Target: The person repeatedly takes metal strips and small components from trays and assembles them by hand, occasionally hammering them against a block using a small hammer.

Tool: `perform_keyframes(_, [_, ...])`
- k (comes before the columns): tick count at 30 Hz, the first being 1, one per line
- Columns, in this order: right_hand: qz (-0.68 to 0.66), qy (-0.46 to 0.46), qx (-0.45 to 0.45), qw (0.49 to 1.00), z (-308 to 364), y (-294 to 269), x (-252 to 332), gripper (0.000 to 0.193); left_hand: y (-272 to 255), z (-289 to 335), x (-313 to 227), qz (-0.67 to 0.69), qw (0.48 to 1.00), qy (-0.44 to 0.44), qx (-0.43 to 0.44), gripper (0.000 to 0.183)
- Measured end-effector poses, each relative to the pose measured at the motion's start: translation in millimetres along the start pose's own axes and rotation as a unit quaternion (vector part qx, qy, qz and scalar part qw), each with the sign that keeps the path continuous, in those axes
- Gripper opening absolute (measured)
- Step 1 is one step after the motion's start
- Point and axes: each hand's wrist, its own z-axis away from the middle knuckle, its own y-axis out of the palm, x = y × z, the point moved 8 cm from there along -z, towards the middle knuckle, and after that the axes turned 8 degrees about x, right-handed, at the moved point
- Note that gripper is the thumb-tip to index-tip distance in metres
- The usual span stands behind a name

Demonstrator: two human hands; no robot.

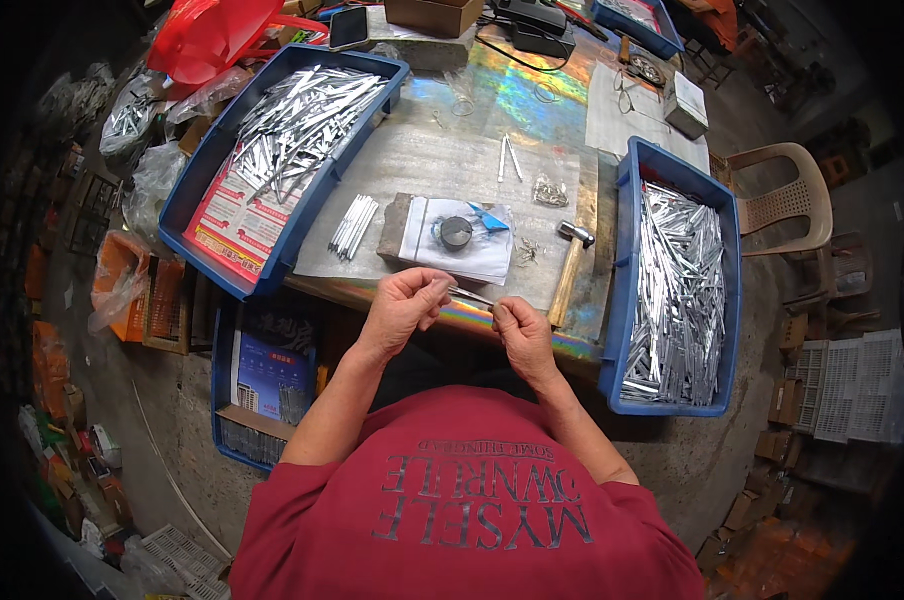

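Observation:
Over the table's near edge, my left hand (pixel 410 308) and my right hand (pixel 524 338) pinch opposite ends of a thin metal strip (pixel 471 295). Just beyond them is a block topped with white paper (pixel 427 245), bearing a dark round metal piece (pixel 456 233) and a blue scrap (pixel 488 218). A hammer (pixel 566 278) with a wooden handle lies right of the block, near my right hand. To the block's left is a neat row of silvery strips (pixel 353 227). Tiny metal parts (pixel 529 250) are scattered between block and hammer.
Blue trays of metal strips flank me: the left tray (pixel 177 205) and the right tray (pixel 734 300). Farther back lie two loose strips (pixel 510 160), a small heap of parts (pixel 550 190) and a phone (pixel 349 29). A plastic chair (pixel 794 200) stands beyond the right tray.

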Motion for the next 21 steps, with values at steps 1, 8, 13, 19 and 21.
perform_keyframes(1, [0.000, 0.002, -0.003, 1.000, 0, -4, 0, 0.014, 1, 1, 2, -0.039, 0.999, -0.032, 0.017, 0.016])
perform_keyframes(8, [0.297, -0.194, 0.089, 0.931, 5, 2, 44, 0.008, 29, 4, 12, -0.475, 0.854, -0.064, 0.203, 0.016])
perform_keyframes(13, [0.278, -0.135, 0.084, 0.947, -11, -24, 37, 0.011, 17, 5, 23, -0.451, 0.870, -0.087, 0.178, 0.014])
perform_keyframes(19, [0.400, -0.084, -0.090, 0.908, -40, -57, 21, 0.008, 6, 4, 29, -0.222, 0.958, -0.115, 0.139, 0.008])
perform_keyframes(21, [0.438, -0.062, -0.078, 0.893, -48, -53, 15, 0.008, 7, 4, 29, -0.195, 0.964, -0.109, 0.144, 0.008])
